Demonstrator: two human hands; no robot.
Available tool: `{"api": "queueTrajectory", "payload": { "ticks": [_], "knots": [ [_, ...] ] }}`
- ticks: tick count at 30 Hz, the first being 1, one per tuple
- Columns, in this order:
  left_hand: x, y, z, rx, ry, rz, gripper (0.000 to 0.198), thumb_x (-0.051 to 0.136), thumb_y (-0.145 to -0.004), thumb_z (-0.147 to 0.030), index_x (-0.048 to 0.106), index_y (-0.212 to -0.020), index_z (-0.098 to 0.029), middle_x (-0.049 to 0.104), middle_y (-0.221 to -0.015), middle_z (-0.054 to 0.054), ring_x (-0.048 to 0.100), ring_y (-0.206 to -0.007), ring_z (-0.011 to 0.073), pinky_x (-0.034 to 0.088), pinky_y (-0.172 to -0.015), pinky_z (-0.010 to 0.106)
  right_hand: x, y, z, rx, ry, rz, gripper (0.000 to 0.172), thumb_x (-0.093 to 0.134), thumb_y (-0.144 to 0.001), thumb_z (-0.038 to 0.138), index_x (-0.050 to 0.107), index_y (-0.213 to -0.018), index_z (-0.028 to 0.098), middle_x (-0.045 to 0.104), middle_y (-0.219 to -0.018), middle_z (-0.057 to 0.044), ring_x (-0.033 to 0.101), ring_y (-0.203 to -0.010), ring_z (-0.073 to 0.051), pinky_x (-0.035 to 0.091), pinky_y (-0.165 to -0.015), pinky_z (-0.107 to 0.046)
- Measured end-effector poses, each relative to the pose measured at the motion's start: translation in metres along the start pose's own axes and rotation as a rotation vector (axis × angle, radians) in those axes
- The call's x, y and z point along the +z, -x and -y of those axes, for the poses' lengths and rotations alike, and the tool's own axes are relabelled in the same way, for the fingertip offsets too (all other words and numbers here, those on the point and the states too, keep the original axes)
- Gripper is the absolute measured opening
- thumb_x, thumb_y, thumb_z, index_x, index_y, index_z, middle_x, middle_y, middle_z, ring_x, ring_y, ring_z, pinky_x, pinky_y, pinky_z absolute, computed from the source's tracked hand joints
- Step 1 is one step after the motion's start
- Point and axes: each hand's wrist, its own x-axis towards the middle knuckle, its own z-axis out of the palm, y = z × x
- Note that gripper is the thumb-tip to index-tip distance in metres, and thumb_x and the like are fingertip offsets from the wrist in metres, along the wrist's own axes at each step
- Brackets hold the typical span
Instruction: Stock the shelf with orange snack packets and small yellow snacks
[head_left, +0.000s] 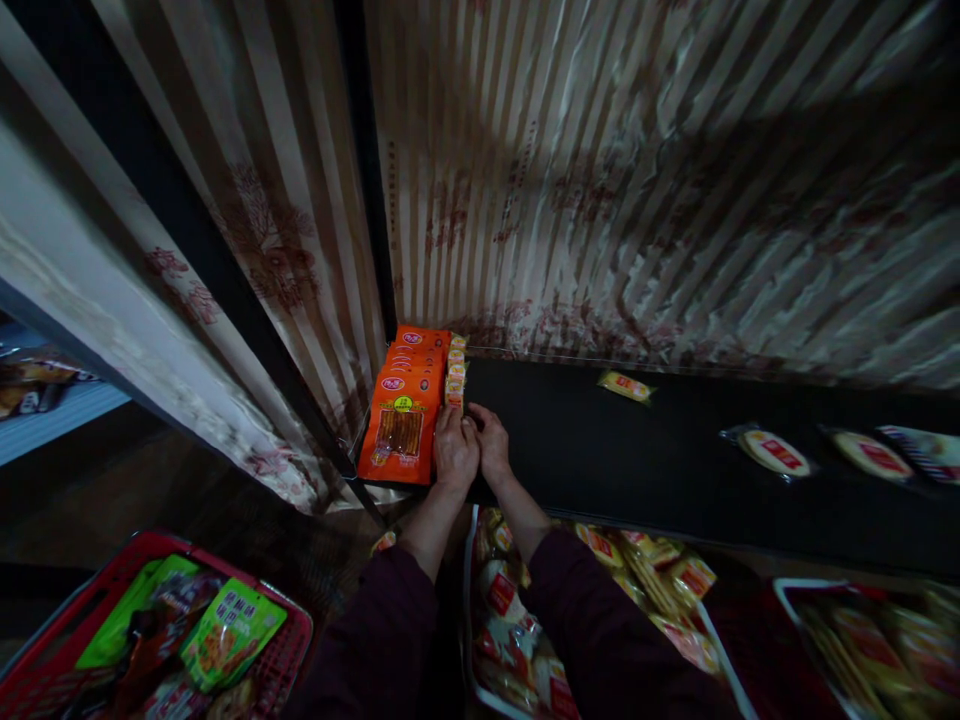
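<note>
Both my hands are side by side at the front of a narrow row of small yellow snack packets (pixel 455 370) on a black shelf (pixel 555 440). My left hand (pixel 456 450) is closed with curled fingers. Its fingertips are at the nearest yellow packet, and whatever lies under them is hidden. Close against it, my right hand (pixel 491 442) is also closed, with bent fingers. I cannot make out what is in it. Just left of the hands, overlapping orange snack bags (pixel 399 425) lie in a row at the shelf's end.
A single yellow packet (pixel 627 387) and round wrapped snacks (pixel 776 453) lie farther right. Below stand a white-rimmed crate (pixel 469 600) of packets, another crate (pixel 814 582) and a red basket (pixel 300 625) of snack bags. A black post (pixel 367 150) and striped curtain (pixel 487 150) bound the shelf.
</note>
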Motion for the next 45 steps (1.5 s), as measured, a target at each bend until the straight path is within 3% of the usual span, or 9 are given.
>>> {"api": "queueTrajectory", "payload": {
  "ticks": [6,16,21,28,33,37,45],
  "knots": [
    [-0.007,0.031,-0.012,-0.016,0.021,0.04,0.035,0.039,-0.085,-0.017,0.064,-0.109,-0.012,0.063,-0.119,0.014,0.053,-0.118,0.0202,0.039,-0.105,0.037,-0.021,0.031,0.005,0.004,0.022,0.015,0.028,0.052,-0.076,0.022,0.069,-0.096,0.015,0.069,-0.101,-0.011,0.063,-0.092,-0.02,0.048,-0.09,-0.034],
    [-0.012,0.106,-0.038,0.013,0.096,0.13,0.031,0.04,-0.084,-0.011,0.064,-0.102,-0.012,0.066,-0.108,0.011,0.059,-0.103,0.0169,0.043,-0.097,0.03,-0.074,0.099,0.0,0.029,0.056,0.007,0.03,0.05,-0.078,0.026,0.069,-0.098,0.016,0.07,-0.099,-0.01,0.063,-0.088,-0.02,0.048,-0.085,-0.033],
    [-0.01,0.143,-0.038,0.018,0.071,0.18,0.03,0.04,-0.083,-0.01,0.066,-0.097,-0.018,0.067,-0.105,0.007,0.059,-0.102,0.0161,0.044,-0.097,0.031,-0.096,0.136,-0.008,0.054,0.06,-0.014,0.029,0.049,-0.076,0.023,0.071,-0.095,0.018,0.071,-0.096,-0.008,0.063,-0.084,-0.02,0.049,-0.084,-0.035],
    [-0.007,0.185,-0.025,-0.112,0.036,0.313,0.027,0.043,-0.081,-0.011,0.068,-0.089,-0.02,0.07,-0.098,0.005,0.062,-0.098,0.0171,0.044,-0.097,0.034,-0.111,0.185,-0.024,0.104,0.155,-0.019,0.029,0.046,-0.077,0.02,0.072,-0.089,0.019,0.072,-0.091,-0.008,0.064,-0.084,-0.02,0.049,-0.085,-0.035],
    [-0.003,0.206,-0.009,-0.278,-0.021,0.356,0.029,0.046,-0.079,-0.011,0.068,-0.095,-0.02,0.07,-0.104,0.007,0.061,-0.104,0.0188,0.044,-0.095,0.032,-0.117,0.21,-0.032,0.163,0.241,-0.09,0.028,0.047,-0.076,0.019,0.071,-0.091,0.019,0.071,-0.097,-0.008,0.064,-0.09,-0.02,0.049,-0.088,-0.035],
    [0.002,0.216,0.0,-0.308,-0.013,0.398,0.039,0.047,-0.073,-0.004,0.067,-0.102,-0.022,0.07,-0.109,0.006,0.062,-0.106,0.0182,0.045,-0.094,0.031,-0.121,0.221,-0.039,0.142,0.265,-0.129,0.031,0.045,-0.076,0.018,0.07,-0.093,0.017,0.07,-0.099,-0.01,0.063,-0.094,-0.02,0.047,-0.092,-0.036],
    [0.015,0.224,0.003,-0.344,0.012,0.373,0.041,0.051,-0.072,-0.007,0.065,-0.108,-0.021,0.067,-0.116,0.007,0.059,-0.111,0.0186,0.042,-0.099,0.032,-0.121,0.23,-0.047,0.179,0.24,-0.094,0.03,0.046,-0.073,0.017,0.07,-0.091,0.018,0.072,-0.092,-0.009,0.066,-0.086,-0.021,0.05,-0.086,-0.037]
  ]
}}
